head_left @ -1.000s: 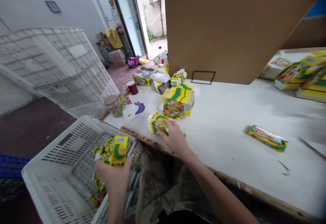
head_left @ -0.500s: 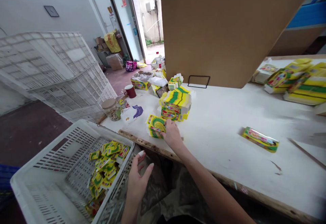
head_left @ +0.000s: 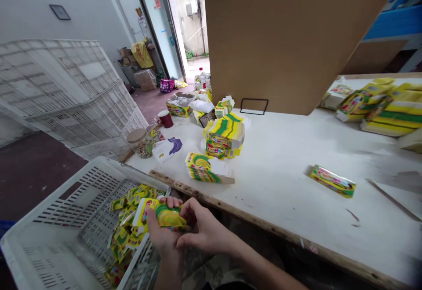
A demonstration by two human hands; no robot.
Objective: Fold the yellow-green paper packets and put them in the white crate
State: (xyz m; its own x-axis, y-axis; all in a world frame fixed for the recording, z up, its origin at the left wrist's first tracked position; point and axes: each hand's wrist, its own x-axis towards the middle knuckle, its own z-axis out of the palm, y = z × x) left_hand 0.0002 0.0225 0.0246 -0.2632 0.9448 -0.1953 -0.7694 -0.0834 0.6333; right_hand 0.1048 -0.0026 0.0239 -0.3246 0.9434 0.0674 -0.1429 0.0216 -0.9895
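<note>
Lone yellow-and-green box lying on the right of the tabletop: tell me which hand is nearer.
Right. The right hand is left of the box and nearer the wearer, at one end of a yellow carton; the left hand is farther left, holding that carton.

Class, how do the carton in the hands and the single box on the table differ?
The carton is in the left hand, with the right hand at one end; the box lies on the table. The hands partly cover the carton, but not the box. Both show yellow and green.
</note>
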